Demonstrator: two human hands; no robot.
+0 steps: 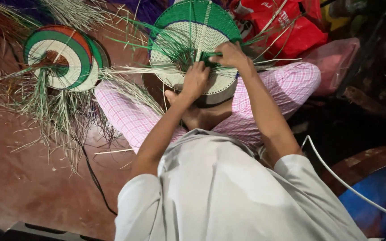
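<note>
A round woven fan of cream straw with a green outer band (196, 31) is propped on the lap of a person seated cross-legged in pink checked trousers (130, 118). Green strands at its centre are pinched by the closed fingers of the right hand (229, 55), while the left hand (195, 80) is curled shut against the weave just below. A finished round fan banded in cream, green and orange (61, 57) is seen lying well apart on the red floor (32, 178), among loose straw (54, 109).
</note>
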